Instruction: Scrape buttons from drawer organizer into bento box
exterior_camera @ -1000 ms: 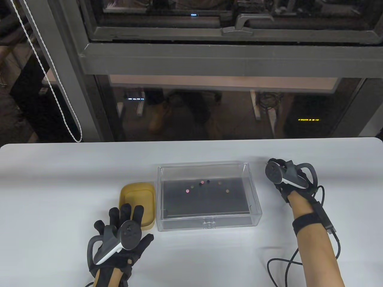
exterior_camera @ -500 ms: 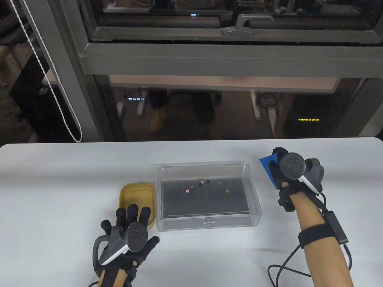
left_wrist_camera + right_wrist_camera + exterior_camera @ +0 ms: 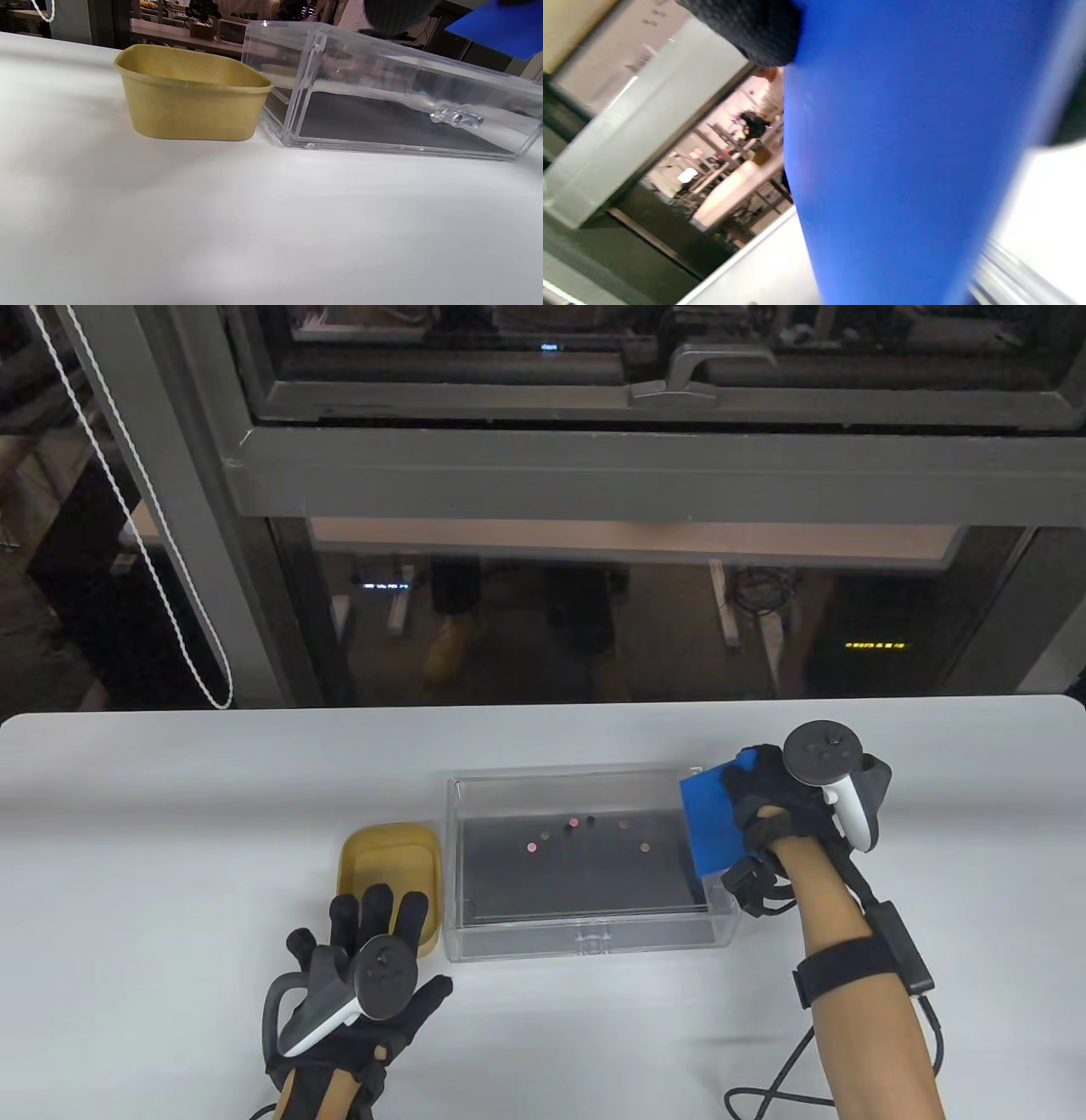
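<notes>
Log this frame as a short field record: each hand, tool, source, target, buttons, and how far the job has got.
left hand: flat on the white table, fingers spread, holds nothing
right hand: grips the flat blue scraper card above the organizer's right end
source: clear acrylic drawer organizer, dark floor
buttons: scattered on that floor
target: tan bento box, left of the organizer, close beside it
stage: scraping not yet begun

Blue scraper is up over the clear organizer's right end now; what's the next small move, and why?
Probably lower the blue scraper, held by the right hand, to the organizer floor at its right end. The buttons lie scattered mid-floor to its left, and the bento box sits past the left wall.
</notes>
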{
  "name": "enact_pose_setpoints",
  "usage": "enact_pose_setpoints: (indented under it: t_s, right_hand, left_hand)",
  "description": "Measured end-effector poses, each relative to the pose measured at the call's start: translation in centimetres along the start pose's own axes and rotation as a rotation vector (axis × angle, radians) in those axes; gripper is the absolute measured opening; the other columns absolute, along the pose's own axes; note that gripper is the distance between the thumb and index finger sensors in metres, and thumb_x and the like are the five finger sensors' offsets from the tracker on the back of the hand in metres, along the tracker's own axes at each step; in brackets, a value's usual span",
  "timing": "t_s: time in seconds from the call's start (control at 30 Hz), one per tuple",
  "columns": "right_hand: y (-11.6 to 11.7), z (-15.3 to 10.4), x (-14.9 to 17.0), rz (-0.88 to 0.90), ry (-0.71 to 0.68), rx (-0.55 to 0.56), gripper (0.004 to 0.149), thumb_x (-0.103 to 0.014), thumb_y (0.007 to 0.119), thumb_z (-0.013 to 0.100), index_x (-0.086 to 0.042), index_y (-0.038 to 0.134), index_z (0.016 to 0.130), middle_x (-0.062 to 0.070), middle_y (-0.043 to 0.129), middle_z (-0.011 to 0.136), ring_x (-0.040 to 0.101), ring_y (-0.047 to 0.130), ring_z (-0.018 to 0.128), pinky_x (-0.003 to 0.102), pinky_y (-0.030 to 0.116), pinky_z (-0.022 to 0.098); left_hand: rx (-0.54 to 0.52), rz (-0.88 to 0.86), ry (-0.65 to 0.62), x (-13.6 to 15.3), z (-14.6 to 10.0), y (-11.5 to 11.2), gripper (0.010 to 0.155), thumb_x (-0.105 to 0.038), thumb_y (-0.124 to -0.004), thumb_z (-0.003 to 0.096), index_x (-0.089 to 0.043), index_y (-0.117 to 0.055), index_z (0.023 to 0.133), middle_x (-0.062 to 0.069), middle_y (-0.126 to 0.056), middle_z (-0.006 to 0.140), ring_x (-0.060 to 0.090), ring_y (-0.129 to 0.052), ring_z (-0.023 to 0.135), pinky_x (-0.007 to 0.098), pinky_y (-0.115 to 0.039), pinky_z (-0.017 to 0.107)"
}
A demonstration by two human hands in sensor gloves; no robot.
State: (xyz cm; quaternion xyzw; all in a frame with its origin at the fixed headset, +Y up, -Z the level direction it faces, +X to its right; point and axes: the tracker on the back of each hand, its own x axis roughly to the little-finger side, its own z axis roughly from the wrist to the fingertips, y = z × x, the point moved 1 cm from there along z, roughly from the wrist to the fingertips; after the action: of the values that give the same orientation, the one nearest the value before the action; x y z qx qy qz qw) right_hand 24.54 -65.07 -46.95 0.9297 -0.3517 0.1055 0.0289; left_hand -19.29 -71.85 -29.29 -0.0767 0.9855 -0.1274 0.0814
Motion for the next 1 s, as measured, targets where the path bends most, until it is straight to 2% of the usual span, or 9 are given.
enact_pose_setpoints:
  t_s: [0.13, 0.3, 1.0]
  right_hand:
    - [1.0, 0.7, 1.2, -0.020, 0.113, -0.041, 0.061, -0.033, 0.076, 0.054, 0.007, 0.056, 0.095, 0.018, 0.085, 0.061, 0.028, 0.103, 0.017, 0.027, 0.100, -0.002]
    - [1.9, 1.2, 2.0, 0.034, 0.171, -0.086, 0.061, -0.033, 0.076, 0.054, 0.008, 0.056, 0.095, 0.018, 0.085, 0.061, 0.027, 0.103, 0.017, 0.026, 0.100, -0.002]
    - [7.1, 1.7, -4.7, -0.068, 0.099, -0.110, 0.062, -0.034, 0.075, 0.054, 0.008, 0.056, 0.095, 0.017, 0.085, 0.061, 0.025, 0.103, 0.016, 0.025, 0.100, -0.002]
  left_hand:
    - [-0.003, -0.007, -0.001, 0.1, 0.0, 0.0, 0.085, -0.065, -0.058, 0.0549, -0.034, 0.000, 0.109, 0.012, 0.009, 0.119, 0.047, 0.004, 0.107, 0.081, -0.008, 0.065]
    - [0.003, -0.009, -0.007, 0.1, 0.0, -0.1, 0.085, -0.065, -0.058, 0.0549, -0.034, 0.000, 0.109, 0.012, 0.009, 0.119, 0.047, 0.004, 0.106, 0.081, -0.008, 0.065]
    - [0.014, -0.034, -0.011, 0.2, -0.1, -0.2, 0.086, -0.065, -0.058, 0.0550, -0.034, 0.001, 0.109, 0.012, 0.009, 0.118, 0.047, 0.004, 0.106, 0.081, -0.008, 0.065]
